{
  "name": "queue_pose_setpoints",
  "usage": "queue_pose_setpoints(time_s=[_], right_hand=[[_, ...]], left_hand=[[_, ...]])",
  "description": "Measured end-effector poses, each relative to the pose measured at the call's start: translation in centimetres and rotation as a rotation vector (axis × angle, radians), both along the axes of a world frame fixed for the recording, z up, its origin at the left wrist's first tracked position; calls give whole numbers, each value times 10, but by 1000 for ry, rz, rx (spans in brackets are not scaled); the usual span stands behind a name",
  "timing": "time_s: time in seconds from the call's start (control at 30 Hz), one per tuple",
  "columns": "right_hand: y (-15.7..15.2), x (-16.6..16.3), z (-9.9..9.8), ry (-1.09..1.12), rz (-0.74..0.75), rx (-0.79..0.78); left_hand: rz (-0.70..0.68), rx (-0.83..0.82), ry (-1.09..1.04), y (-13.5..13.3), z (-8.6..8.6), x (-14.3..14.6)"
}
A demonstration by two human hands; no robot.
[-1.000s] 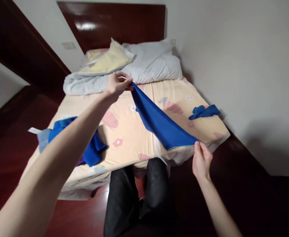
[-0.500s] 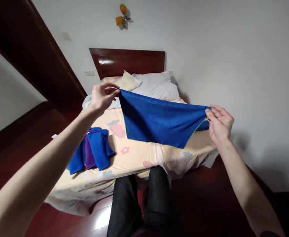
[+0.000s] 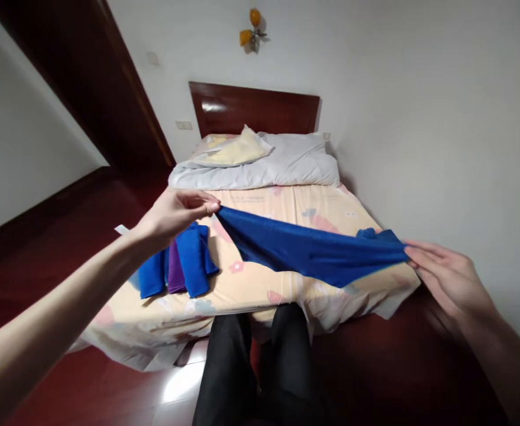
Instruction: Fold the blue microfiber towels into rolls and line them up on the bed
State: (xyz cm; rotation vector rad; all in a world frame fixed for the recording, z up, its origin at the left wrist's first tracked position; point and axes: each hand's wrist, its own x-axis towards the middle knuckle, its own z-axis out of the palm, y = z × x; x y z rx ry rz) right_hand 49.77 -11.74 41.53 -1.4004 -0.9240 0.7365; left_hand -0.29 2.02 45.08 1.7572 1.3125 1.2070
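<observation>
A blue cloth is stretched in the air above the foot of the bed. My left hand pinches its left corner with thumb and fingers closed. My right hand grips the right corner, slightly blurred. The cloth sags a little between the two hands. Under my left forearm, folded blue and purple cloths lie side by side on the patterned sheet.
A crumpled blue cloth lies behind the stretched one near the bed's right edge. A grey duvet and yellow pillow are heaped by the dark headboard. My black-trousered legs stand on dark wood floor.
Both hands have lowered the blue cloth and drawn it wider and flatter. My right hand has moved down and to the right; the view has shifted, bringing the folded cloths nearer the middle.
</observation>
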Motion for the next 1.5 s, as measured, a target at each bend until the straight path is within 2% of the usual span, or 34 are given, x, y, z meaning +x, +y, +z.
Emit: queue_pose_setpoints(time_s=[0.1,0.2,0.33,0.47,0.53,0.63,0.77,0.9,1.0,1.1,1.27,1.33,1.4,1.5], right_hand=[[-7,10,-19,-19,1,-102],[10,16,-31,-37,38,-160],[70,7,-44,-8,106,-232],[150,-11,-70,0,156,-263],[187,-20,-86,-18,135,-255],[227,-29,-102,-31,69,-189],[252,-32,-116,-134,39,-12],[252,-28,-134,-184,54,160],[239,-23,-159,-234,92,145],[217,-19,-199,-303,205,31],[166,-22,-279,-304,355,-266],[149,-26,-306,-299,399,-369],[139,-30,-324,-278,407,-429],[134,-37,-336,-219,327,-451]], left_hand=[[-48,-139,-14,-12,-19,-13],[-75,-207,-37,-1,-42,-19],[-119,-271,-43,47,-79,-17],[-18,-317,-77,105,-109,-10],[65,-323,-76,128,-115,-6],[138,-263,-81,149,-116,-4],[155,-112,-98,158,-111,-5],[184,49,-33,152,-122,-7],[180,106,43,137,-149,-10],[150,33,162,111,-195,-12],[36,-236,401,57,-291,-8],[-8,-325,464,39,-323,-5],[-14,-429,471,25,-347,-2],[68,-566,375,15,-364,3]])
